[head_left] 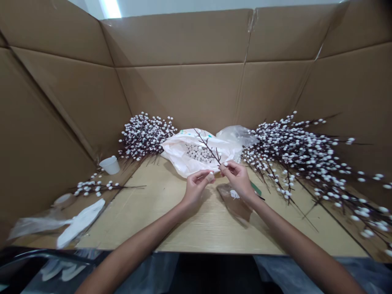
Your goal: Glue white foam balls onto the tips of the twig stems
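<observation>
My right hand (239,178) is closed in a pinch around the lower end of a dark twig (209,149). The twig is mostly bare and slants up to the left, with side shoots. Just left of it, my left hand (198,184) has thumb and fingertips pressed together on what looks like a small white berry (211,173). A white spot also shows at the right fingertips; I cannot tell whether it is a berry. Behind both hands lies an open white plastic bag (177,160) holding many loose white berries (196,152).
Bundles of white-berried branches lie at back left (143,136) and along the right (300,151). On the left are a white cup (110,165), a tape roll (64,201), some berry sprigs (94,187) and a white glove-like item (81,222). A clear packet (234,202) lies under my right wrist. Cardboard walls surround the table.
</observation>
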The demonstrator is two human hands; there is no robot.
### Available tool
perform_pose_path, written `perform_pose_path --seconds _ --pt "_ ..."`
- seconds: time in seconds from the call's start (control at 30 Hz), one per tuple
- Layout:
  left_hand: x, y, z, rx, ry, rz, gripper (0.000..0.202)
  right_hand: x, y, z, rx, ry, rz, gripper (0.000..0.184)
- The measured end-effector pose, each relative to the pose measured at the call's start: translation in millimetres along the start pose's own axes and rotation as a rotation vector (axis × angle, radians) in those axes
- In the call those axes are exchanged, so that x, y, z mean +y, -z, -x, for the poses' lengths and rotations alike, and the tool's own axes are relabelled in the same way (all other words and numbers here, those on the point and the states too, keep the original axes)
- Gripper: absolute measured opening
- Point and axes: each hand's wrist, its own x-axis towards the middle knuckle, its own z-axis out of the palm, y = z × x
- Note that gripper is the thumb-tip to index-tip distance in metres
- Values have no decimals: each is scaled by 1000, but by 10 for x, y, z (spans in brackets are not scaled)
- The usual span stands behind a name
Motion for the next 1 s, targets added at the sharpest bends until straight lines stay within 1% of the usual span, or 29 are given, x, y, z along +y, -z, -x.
perform_pose_path --seconds 0.1,0.2,0.3,0.4,0.5,0.63,0.7,0.83,1.0 --pt "21 -11 6 -2 32 32 26 3 18 27 -15 73 75 19" --pt "16 -4 -10 -22 24 30 26 17 44 53 19 163 169 16" --pt "-12 19 -31 -46 -12 12 25 37 64 83 31 165 189 12" --pt "-39 37 -43 -67 -30 6 26 36 61 125 -9 135 194 12" --pt "-52 40 -47 -65 -25 13 26 15 40 167 -33 136 178 14" --pt "-40 25 -36 -75 -19 32 28 -21 24 198 13 150 203 15" --pt "-30 18 -27 -88 -25 33 28 -48 28 206 24 179 280 13" --pt "-34 20 -19 -104 -31 21 25 -103 35 231 -4 285 462 13" --pt "-59 26 -18 -119 -24 42 24 -114 21 264 14 331 508 13"
